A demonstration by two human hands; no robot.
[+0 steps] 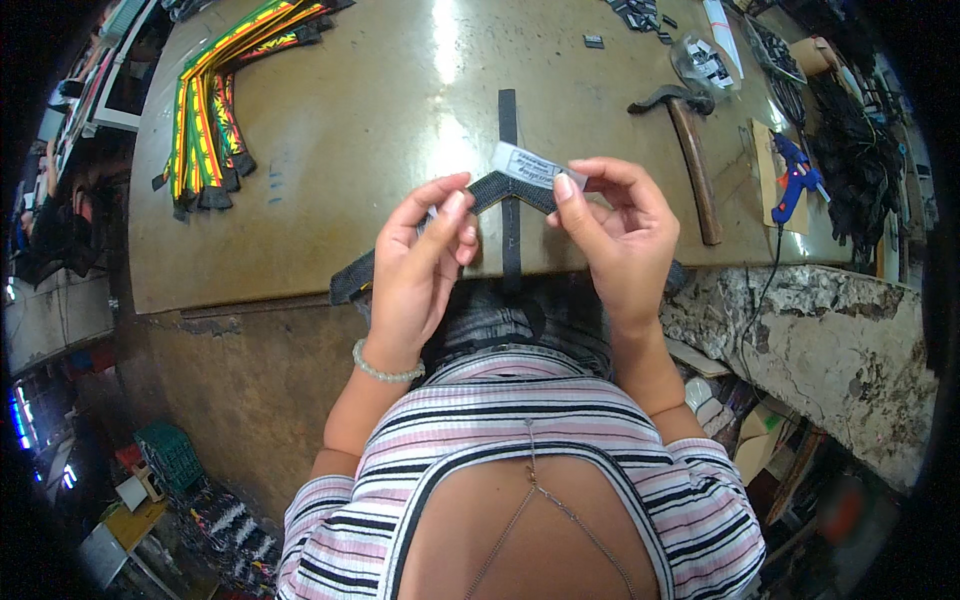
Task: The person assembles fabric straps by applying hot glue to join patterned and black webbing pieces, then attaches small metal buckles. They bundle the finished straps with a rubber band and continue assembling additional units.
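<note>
Between both hands a black woven strap (490, 190) bends to a peak, its left end (350, 280) lying at the table's near edge. My left hand (425, 235) is closed in a pinch on the strap left of the bend. A white printed fabric label (528, 168) lies over the bend, slightly tilted. My right hand (625, 225) pinches the label's right end together with the strap, thumb on top. Under the strap a narrow dark strip (508, 115) runs from the table's middle to its near edge.
Patterned yellow, green and red straps (205, 130) lie bundled at the far left. To the right are a hammer (690, 150), a clear bag of labels (705, 62), a blue glue gun (795, 180) with its cord and a black heap (855, 140). Small dark pieces (640, 15) lie at the back.
</note>
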